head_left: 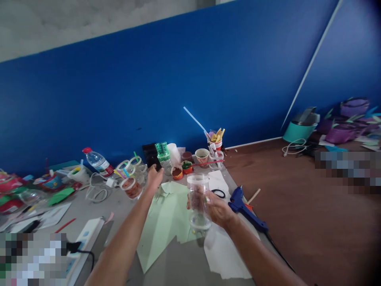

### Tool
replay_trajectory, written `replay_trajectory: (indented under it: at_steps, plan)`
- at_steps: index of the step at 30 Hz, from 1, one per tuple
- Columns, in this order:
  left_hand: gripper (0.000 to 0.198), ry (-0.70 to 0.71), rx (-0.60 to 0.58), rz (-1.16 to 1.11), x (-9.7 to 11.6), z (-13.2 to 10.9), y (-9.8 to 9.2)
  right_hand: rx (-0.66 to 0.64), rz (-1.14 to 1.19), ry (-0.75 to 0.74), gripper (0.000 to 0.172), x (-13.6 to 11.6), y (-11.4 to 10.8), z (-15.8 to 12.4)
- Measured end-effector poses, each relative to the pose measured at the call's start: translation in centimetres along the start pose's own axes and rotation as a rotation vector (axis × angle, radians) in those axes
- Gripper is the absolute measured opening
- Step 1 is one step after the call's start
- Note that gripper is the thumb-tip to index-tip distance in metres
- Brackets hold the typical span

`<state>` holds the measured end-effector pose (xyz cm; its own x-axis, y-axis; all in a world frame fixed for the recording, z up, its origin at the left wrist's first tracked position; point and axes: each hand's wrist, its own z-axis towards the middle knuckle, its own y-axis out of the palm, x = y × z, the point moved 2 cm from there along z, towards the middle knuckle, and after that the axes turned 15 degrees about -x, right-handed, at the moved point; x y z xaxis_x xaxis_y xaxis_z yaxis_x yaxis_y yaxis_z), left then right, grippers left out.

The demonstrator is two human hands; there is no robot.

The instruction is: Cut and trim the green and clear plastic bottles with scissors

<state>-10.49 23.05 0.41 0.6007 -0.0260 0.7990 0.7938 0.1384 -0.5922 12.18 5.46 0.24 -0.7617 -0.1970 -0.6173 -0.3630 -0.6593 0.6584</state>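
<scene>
My right hand (218, 208) is wrapped round a clear plastic container (199, 198) that looks like joined cups, held upright over the grey table. My left hand (155, 176) reaches toward the back, close to a clear cup with a green top (162, 151) and a black object (151, 155); its fingertips are blurred, and what they touch is not clear. Beneath and between the arms lies pale green paper (160, 230). White paper (223, 250) is under my right forearm, with black scissor handles (218, 194) near the right hand.
A blue glue gun (248, 210) lies at the right, its cable trailing forward. Small cups (202, 157), a bottle (99, 163) and a white cable (97, 192) line the back. A power strip (85, 246) sits front left. Behind rises a blue partition (143, 87).
</scene>
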Motion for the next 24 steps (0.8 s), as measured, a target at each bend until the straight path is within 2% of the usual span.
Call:
replay_trajectory:
  at_steps: [5,9,13,16,20,24]
  plan:
    - [0.061,0.016,0.118,0.128,0.3,1.1,-1.4,0.022,-0.009,0.032,0.050,-0.2,0.4,0.1]
    - [0.073,0.040,0.142,0.170,0.4,2.2,-0.8,0.035,-0.051,0.032,0.053,-0.4,0.5,0.2]
    - [0.062,0.023,0.151,0.178,0.0,2.9,0.2,0.035,-0.046,0.016,0.046,-0.3,0.0,0.3]
    - [0.052,0.003,0.216,0.171,-0.3,3.3,0.0,0.053,-0.036,0.007,0.040,-0.2,-0.2,0.2]
    - [0.053,-0.037,0.292,0.143,-0.8,4.1,-0.4,0.053,-0.039,0.014,0.041,-0.2,-0.2,0.1]
    - [0.056,-0.072,0.303,0.122,-1.3,5.0,-0.1,0.070,-0.046,0.019,0.041,-0.2,-0.2,0.1]
